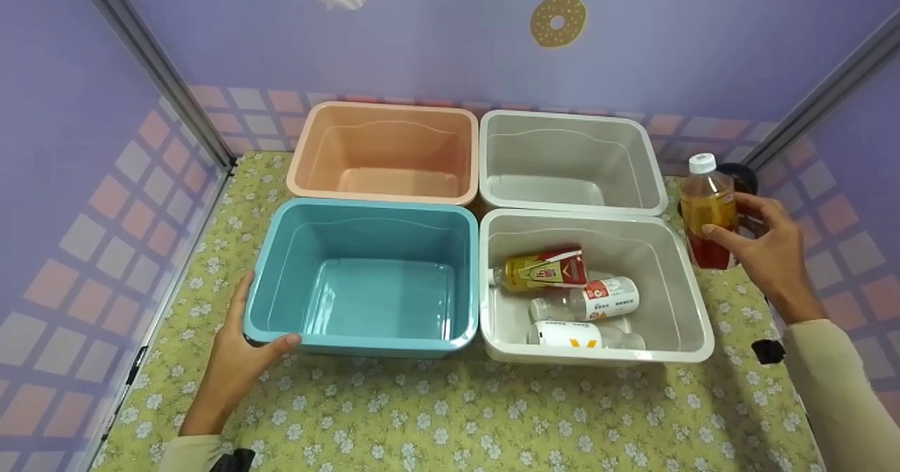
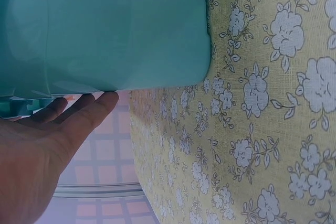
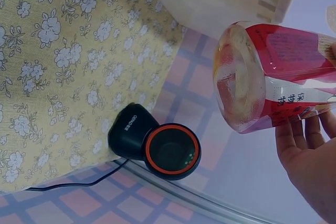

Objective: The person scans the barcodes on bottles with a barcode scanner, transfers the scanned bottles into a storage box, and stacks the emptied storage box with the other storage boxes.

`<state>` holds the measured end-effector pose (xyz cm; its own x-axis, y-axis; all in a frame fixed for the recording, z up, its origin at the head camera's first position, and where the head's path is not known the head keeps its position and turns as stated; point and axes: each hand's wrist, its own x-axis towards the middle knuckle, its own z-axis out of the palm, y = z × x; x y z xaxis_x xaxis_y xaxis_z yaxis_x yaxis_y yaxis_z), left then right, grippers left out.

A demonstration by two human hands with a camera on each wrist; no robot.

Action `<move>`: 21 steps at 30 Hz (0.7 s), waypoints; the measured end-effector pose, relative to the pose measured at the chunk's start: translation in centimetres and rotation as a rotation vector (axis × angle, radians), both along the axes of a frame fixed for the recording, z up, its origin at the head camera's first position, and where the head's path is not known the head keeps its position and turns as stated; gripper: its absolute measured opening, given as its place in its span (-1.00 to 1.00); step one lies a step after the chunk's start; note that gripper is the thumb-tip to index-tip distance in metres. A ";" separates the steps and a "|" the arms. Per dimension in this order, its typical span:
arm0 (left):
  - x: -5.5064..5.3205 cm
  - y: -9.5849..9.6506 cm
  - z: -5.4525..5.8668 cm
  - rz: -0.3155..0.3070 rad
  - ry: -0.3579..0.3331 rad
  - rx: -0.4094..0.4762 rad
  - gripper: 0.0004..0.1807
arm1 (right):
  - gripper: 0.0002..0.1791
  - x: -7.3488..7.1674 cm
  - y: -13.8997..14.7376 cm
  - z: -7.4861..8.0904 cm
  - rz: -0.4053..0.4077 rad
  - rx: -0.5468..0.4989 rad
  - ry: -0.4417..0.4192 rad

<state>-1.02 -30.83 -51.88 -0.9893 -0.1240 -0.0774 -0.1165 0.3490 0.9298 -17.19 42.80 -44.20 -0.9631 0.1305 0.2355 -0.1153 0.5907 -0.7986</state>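
In the head view my right hand [image 1: 770, 250] grips a plastic bottle [image 1: 706, 212] with a white cap and a red and yellow label. It is upright, held in the air right of the bins. The right wrist view shows the base of the bottle [image 3: 241, 80] and the curled fingers [image 3: 299, 137] along its side. My left hand [image 1: 235, 352] rests at the front left corner of a blue bin [image 1: 365, 345], its thumb by the front rim. Seen from the left wrist, its fairly straight fingers [image 2: 86, 111] touch the bin's outer wall.
A light grey bin [image 1: 598, 354] at front right holds several lying bottles, including a red and yellow one [image 1: 541, 269]. Behind stand an orange bin [image 1: 383, 198] and a grey bin [image 1: 573, 209]. A black device [image 3: 173, 150] with an orange ring and cable stands at the table's right edge.
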 end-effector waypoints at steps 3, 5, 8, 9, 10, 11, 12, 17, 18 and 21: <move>0.0 0.0 0.0 -0.004 -0.003 0.005 0.33 | -0.31 0.0 -0.2 0.1 0.008 0.000 0.013; 0.0 -0.1 -0.1 -0.008 -0.002 0.011 0.33 | -0.31 -0.1 -0.4 0.2 0.007 0.000 0.019; 0.0 -0.1 -0.1 -0.011 -0.003 0.020 0.34 | -0.31 -0.1 -0.5 0.2 0.006 0.009 0.025; 0.0 -0.1 -0.1 -0.011 -0.002 0.021 0.34 | -0.31 -0.2 -0.6 0.2 0.005 0.017 0.027; 0.0 -0.1 -0.1 -0.010 -0.002 0.022 0.34 | -0.31 -0.3 -0.6 0.2 0.005 0.026 0.027; 0.0 -0.1 -0.1 -0.012 -0.003 0.026 0.35 | -0.31 -0.3 -0.6 0.2 0.006 0.029 0.030; 0.0 -0.1 -0.1 -0.013 -0.002 0.027 0.35 | -0.31 -0.4 -0.7 0.1 0.008 0.033 0.033; 0.1 -0.1 -0.2 -0.018 -0.002 0.032 0.34 | -0.32 -0.6 -0.9 0.1 0.014 0.042 0.052; 0.1 -0.1 -0.2 -0.019 -0.002 0.030 0.34 | -0.32 -0.6 -1.0 0.1 0.014 0.046 0.054; 0.1 -0.1 -0.2 -0.021 0.002 0.029 0.34 | -0.32 -0.8 -1.1 0.1 0.012 0.054 0.060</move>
<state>-0.95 -30.98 -52.05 -0.9917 -0.1014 -0.0786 -0.1076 0.3243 0.9398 -17.97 41.71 -44.08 -0.9484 0.1042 0.2994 -0.1695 0.6314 -0.7567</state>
